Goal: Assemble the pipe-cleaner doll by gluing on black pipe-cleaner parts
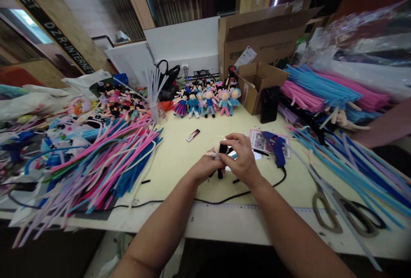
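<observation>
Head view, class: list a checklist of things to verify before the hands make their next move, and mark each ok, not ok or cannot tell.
1. Both hands on the small black and cream figure: left hand and right hand meet around it: ok.
2. Grip firm: cannot tell, fingers hide it.
3. Blue glue gun near the right hand: ok.
4. Glue gun hot: cannot tell.
5. Scissors lie apart from both hands: ok.
6. Black cord off the forearms: not ok, it runs under them.

Blue glue gun (276, 146); pink, blue pipe cleaners (115, 158); cream table (173, 158).
</observation>
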The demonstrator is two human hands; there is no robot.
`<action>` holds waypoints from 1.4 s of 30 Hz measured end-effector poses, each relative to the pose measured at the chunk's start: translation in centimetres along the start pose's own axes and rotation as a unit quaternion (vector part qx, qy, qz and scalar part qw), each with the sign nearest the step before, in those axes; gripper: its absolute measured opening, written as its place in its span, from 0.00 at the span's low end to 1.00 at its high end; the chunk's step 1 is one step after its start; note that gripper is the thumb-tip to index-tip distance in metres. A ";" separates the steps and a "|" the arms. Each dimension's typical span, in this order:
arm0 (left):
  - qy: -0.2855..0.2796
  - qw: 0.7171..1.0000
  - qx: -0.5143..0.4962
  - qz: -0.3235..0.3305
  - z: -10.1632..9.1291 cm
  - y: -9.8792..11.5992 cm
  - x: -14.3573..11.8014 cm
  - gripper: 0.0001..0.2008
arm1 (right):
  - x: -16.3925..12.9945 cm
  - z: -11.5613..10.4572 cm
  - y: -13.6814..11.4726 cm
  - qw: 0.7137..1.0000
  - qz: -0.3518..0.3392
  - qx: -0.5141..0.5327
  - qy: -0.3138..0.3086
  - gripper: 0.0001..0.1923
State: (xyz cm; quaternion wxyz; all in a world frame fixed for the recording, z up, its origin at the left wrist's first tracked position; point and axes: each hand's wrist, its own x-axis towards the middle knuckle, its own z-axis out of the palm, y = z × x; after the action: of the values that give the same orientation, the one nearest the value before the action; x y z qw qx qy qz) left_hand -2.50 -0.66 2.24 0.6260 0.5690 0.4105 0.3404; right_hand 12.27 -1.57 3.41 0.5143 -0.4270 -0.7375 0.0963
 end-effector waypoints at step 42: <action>-0.009 0.998 -0.061 0.028 0.0 -0.2 0.2 0.13 | 0.0 -1.1 -0.8 0.992 0.019 0.121 0.000 0.23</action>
State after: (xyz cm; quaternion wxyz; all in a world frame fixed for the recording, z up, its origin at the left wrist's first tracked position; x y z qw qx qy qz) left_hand -2.39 -0.53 2.03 0.6534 0.5437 0.3676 0.3772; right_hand 12.73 -2.37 4.40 0.5603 -0.3752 -0.7124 0.1945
